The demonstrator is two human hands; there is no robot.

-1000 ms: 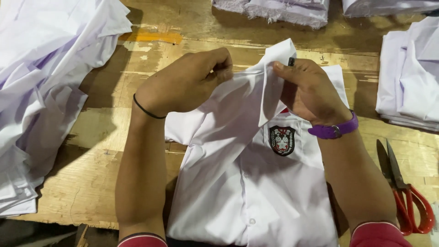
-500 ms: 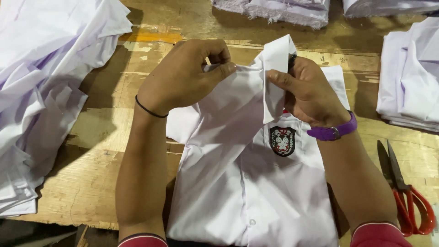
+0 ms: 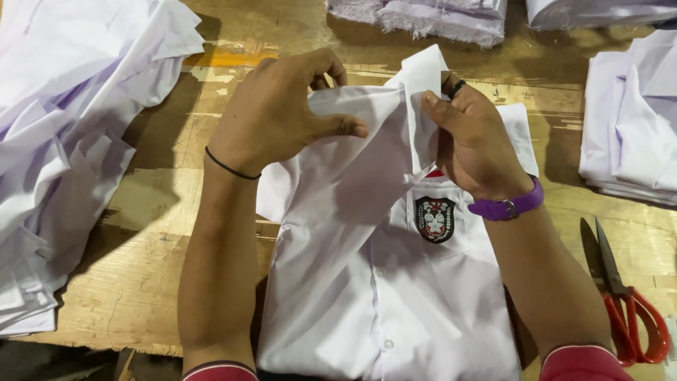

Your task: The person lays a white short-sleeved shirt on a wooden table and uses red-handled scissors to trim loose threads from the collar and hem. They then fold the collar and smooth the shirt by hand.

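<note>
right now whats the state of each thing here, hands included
left hand: pinching the collar
right hand: gripping the collar's raised point
white shirt: lying front up, buttoned, collar lifted
scissors: closed, flat on the table
loose shirt heap: rumpled
folded shirt stack: neat

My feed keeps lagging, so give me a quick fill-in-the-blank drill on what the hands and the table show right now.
1. Both hands grip the white shirt at its ____.
2. The right hand has a ____ band on its wrist.
3. The scissors with ____ handles lie on the wooden table, beside the right forearm.
4. The left hand has a thin ____ band on its wrist.

Missing words: collar; purple; red; black
</note>
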